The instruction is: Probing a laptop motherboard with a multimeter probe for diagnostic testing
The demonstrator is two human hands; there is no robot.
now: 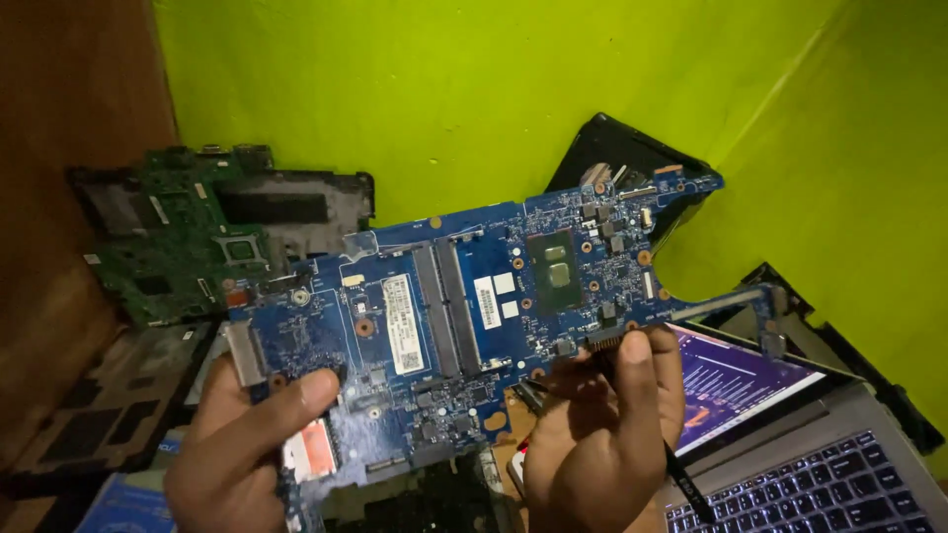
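Note:
I hold a blue laptop motherboard (474,306) up in front of me, tilted with its right end higher. My left hand (242,444) grips its lower left corner, thumb lying over the board's face. My right hand (602,434) pinches the lower edge right of centre, thumb pressed on the board near a connector. A thin black tool or cable (686,484) hangs down along my right hand. The board shows two memory slots and a bare processor chip (553,271).
A green motherboard (183,237) leans against the wall at the back left. An open laptop (790,444) with a lit screen and keyboard sits at the lower right. Dark laptop casings (109,405) lie at the left. A bright green wall (494,89) stands behind.

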